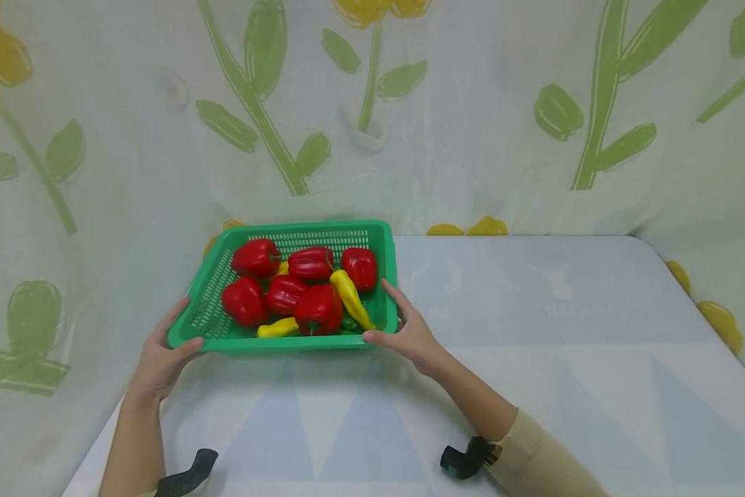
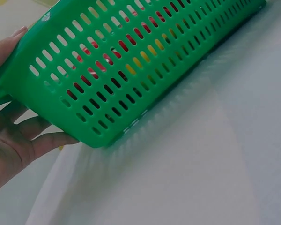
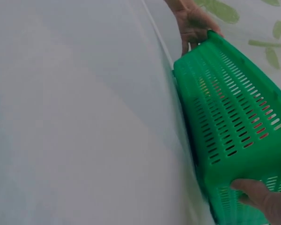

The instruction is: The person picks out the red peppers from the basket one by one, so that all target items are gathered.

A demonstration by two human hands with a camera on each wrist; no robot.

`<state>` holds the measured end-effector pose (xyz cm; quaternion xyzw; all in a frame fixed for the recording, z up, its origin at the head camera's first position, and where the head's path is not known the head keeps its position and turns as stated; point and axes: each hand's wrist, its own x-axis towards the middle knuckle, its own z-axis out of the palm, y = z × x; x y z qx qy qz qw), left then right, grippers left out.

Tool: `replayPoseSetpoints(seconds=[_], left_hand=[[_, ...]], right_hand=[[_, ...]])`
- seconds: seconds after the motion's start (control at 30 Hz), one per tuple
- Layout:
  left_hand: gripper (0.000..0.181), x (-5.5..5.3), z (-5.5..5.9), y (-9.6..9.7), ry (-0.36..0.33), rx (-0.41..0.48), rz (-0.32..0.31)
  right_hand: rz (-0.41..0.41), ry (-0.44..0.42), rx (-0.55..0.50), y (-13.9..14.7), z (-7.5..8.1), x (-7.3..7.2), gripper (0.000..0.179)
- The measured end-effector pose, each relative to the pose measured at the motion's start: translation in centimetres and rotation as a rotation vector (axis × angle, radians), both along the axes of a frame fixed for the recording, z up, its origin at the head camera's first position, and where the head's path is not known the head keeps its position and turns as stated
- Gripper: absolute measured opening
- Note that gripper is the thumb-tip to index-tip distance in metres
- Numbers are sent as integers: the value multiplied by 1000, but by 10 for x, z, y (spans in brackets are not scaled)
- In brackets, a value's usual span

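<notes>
A green plastic basket (image 1: 285, 345) with slotted walls stands at the far left part of the table. Several red bell peppers (image 1: 244, 301) lie in it, along with long yellow peppers (image 1: 352, 298) and a bit of something green low between them. My left hand (image 1: 159, 359) grips the basket's near left corner, thumb on the front rim; in the left wrist view its fingers reach under the end. At the near right corner my right hand (image 1: 414, 338) holds the basket, thumb against the front corner and fingers over the side rim.
The basket is on a white table (image 1: 496, 407) with pale blue triangles. Behind and to the left hangs a whitish curtain (image 1: 471, 138) printed with green leaves and yellow flowers. Dark devices (image 1: 465, 459) are strapped at both wrists.
</notes>
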<state>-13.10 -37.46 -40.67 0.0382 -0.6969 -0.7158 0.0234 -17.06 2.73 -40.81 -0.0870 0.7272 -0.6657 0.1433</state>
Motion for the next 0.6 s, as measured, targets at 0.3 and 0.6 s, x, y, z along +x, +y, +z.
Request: replayPoseSetpoints(seconds=[0.3, 0.6], left_hand=[[80, 0, 0, 9, -28, -49, 16], [80, 2, 3, 23, -17, -70, -4]], right_hand=[[3, 7, -13, 9, 2, 5, 88], [-1, -15, 26, 22, 3, 4, 88]])
